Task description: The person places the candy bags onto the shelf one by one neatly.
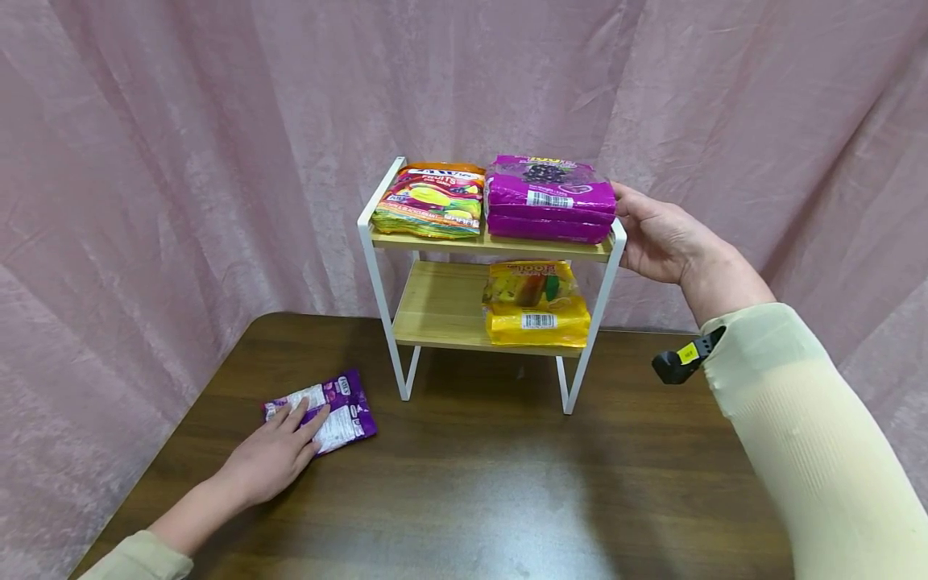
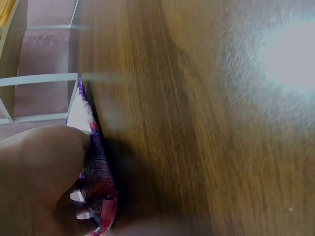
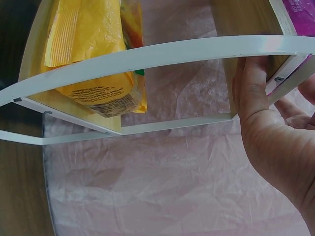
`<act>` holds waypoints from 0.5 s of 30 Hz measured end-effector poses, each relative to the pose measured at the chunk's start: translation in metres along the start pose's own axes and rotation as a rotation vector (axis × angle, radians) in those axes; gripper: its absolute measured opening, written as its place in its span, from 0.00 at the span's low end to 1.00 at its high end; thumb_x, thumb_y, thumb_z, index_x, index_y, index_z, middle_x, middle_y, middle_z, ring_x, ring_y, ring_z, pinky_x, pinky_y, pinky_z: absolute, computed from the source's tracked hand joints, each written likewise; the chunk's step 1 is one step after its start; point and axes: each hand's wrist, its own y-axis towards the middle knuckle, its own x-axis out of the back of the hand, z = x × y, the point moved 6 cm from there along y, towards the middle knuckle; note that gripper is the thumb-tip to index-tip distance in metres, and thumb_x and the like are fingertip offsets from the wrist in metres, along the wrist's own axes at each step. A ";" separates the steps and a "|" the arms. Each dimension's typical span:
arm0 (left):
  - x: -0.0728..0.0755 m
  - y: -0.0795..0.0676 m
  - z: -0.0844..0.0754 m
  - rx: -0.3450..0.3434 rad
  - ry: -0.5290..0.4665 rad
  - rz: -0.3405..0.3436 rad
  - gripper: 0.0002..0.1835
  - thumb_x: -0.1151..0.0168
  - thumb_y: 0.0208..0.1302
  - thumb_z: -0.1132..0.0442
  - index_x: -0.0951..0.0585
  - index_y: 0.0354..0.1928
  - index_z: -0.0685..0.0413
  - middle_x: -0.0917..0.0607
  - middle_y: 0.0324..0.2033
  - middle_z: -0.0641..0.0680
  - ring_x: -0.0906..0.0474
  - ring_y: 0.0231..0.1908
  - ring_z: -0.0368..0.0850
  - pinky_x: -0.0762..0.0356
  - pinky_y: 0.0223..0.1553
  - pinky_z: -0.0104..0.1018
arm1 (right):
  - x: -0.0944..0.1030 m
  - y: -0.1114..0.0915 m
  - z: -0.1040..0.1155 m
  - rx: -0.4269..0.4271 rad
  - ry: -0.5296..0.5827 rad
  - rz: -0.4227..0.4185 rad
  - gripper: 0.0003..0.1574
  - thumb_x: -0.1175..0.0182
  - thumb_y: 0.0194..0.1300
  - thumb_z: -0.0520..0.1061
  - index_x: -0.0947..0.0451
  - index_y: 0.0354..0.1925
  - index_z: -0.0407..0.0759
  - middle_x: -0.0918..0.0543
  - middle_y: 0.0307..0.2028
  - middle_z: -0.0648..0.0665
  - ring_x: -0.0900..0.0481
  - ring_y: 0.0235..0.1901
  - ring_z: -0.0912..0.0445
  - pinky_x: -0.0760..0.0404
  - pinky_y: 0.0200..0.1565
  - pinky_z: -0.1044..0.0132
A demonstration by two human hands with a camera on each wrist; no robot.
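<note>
My left hand (image 1: 271, 459) rests on a purple and white candy packet (image 1: 341, 431) lying on the table, its fingers spread over the top. In the left wrist view the packet (image 2: 96, 162) shows edge-on beside that hand. My right hand (image 1: 663, 234) grips the upper right end of a two-tier shelf (image 1: 384, 298) with white legs and wooden boards. One digit reaches under the top board in the right wrist view; the other fingertips are partly hidden near a magenta pack (image 1: 551, 201). That pack lies on the top board's right half.
An orange and yellow fruit candy bag (image 1: 435, 201) lies on the top board's left. A yellow pack (image 1: 536, 306) sits on the lower board's right side. The brown table (image 1: 471, 483) extends in front; a pink curtain (image 1: 290, 121) hangs behind.
</note>
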 end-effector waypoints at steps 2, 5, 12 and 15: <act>0.001 -0.001 -0.003 0.001 -0.007 0.007 0.28 0.42 0.76 0.54 0.29 0.73 0.58 0.32 0.69 0.74 0.36 0.66 0.78 0.33 0.64 0.67 | 0.000 0.000 0.000 -0.001 -0.002 -0.003 0.39 0.50 0.81 0.41 0.48 0.81 0.64 0.19 0.58 0.41 0.13 0.44 0.51 0.14 0.47 0.58; 0.004 -0.001 -0.009 0.007 -0.023 0.022 0.29 0.40 0.76 0.53 0.28 0.73 0.56 0.31 0.68 0.74 0.35 0.65 0.79 0.32 0.62 0.68 | 0.000 0.000 0.000 -0.002 -0.011 -0.003 0.39 0.52 0.81 0.41 0.49 0.81 0.64 0.17 0.56 0.42 0.13 0.43 0.52 0.14 0.46 0.59; 0.011 0.003 -0.030 0.117 -0.044 0.034 0.31 0.34 0.70 0.49 0.24 0.70 0.55 0.27 0.63 0.75 0.31 0.59 0.82 0.25 0.52 0.72 | 0.000 0.000 0.000 -0.001 -0.019 -0.002 0.39 0.52 0.81 0.41 0.48 0.81 0.64 0.20 0.58 0.41 0.14 0.43 0.51 0.13 0.46 0.59; 0.015 0.004 -0.040 0.156 -0.010 0.008 0.31 0.32 0.68 0.48 0.22 0.67 0.57 0.26 0.61 0.76 0.27 0.53 0.81 0.21 0.44 0.71 | 0.000 0.000 0.000 -0.001 -0.023 -0.005 0.39 0.51 0.81 0.41 0.47 0.81 0.64 0.20 0.59 0.41 0.14 0.44 0.51 0.14 0.46 0.58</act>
